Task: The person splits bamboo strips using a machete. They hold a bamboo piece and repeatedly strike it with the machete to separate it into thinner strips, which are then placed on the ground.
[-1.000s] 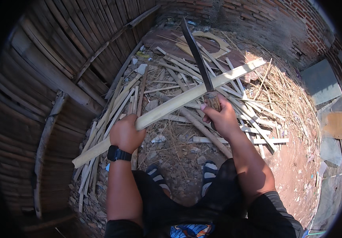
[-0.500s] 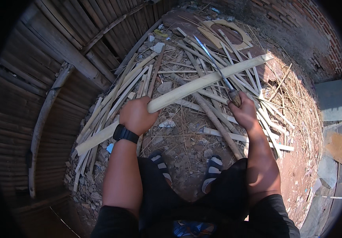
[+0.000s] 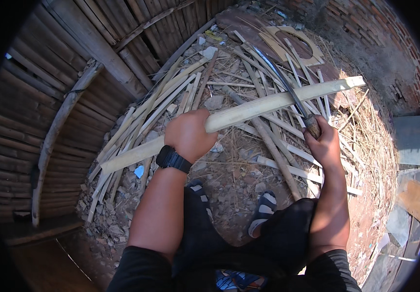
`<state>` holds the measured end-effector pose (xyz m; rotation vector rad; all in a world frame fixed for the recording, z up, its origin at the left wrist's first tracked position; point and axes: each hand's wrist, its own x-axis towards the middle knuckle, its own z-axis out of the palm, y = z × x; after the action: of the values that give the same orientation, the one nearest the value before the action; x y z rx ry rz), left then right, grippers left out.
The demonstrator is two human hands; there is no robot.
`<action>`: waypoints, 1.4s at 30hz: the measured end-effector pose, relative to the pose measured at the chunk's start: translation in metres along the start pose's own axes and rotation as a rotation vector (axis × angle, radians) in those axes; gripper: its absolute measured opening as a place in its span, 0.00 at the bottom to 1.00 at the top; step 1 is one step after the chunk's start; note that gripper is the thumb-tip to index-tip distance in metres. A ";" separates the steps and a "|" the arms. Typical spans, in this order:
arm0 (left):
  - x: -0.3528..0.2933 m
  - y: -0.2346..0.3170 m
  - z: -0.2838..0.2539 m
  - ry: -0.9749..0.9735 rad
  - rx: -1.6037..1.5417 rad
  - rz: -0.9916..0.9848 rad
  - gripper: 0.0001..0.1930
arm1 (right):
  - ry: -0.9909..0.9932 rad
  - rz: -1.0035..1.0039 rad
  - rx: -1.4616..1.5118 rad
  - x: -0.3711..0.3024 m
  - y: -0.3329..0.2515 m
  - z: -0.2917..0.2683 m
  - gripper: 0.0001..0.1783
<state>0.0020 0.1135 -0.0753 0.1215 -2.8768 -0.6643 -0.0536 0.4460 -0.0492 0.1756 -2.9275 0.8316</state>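
The pole (image 3: 268, 103) is pale split bamboo, smooth and matt. The blade (image 3: 280, 78) is dull grey metal with a dark, rough handle (image 3: 312, 125). The slats (image 3: 171, 97) are dry, fibrous bamboo. The wall (image 3: 385, 44) is coarse red brick; the watch (image 3: 173, 159) is matt black.

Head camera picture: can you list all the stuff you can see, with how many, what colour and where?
bamboo pole: one, pale yellow, held across the middle
long knife: one, dark blade, resting across the pole
bamboo strips: many, pale, heaped on the ground
bamboo wall: one, brown, left
brick wall: one, reddish, top right
sandals: two, striped, on the feet
wristwatch: one, black, left wrist
left hand: gripping the pole
right hand: gripping the knife handle
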 end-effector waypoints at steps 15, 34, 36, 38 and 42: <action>0.005 0.002 0.002 -0.063 0.027 0.011 0.15 | -0.078 -0.008 0.092 -0.002 0.009 0.023 0.21; -0.006 0.024 -0.004 0.047 0.151 0.074 0.15 | -0.279 -0.198 0.041 0.000 0.016 0.027 0.21; -0.004 0.029 0.002 0.065 0.159 0.070 0.14 | -0.174 -0.037 0.193 0.006 0.041 0.026 0.22; -0.006 0.034 -0.001 0.107 0.179 0.055 0.12 | -0.144 -0.014 0.259 0.007 0.043 0.032 0.20; -0.015 0.035 -0.010 0.152 0.164 0.093 0.11 | -0.287 -0.254 0.117 -0.010 0.020 0.036 0.16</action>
<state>0.0170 0.1423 -0.0537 0.0573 -2.7668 -0.3848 -0.0490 0.4444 -0.0910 0.7153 -3.0185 1.0083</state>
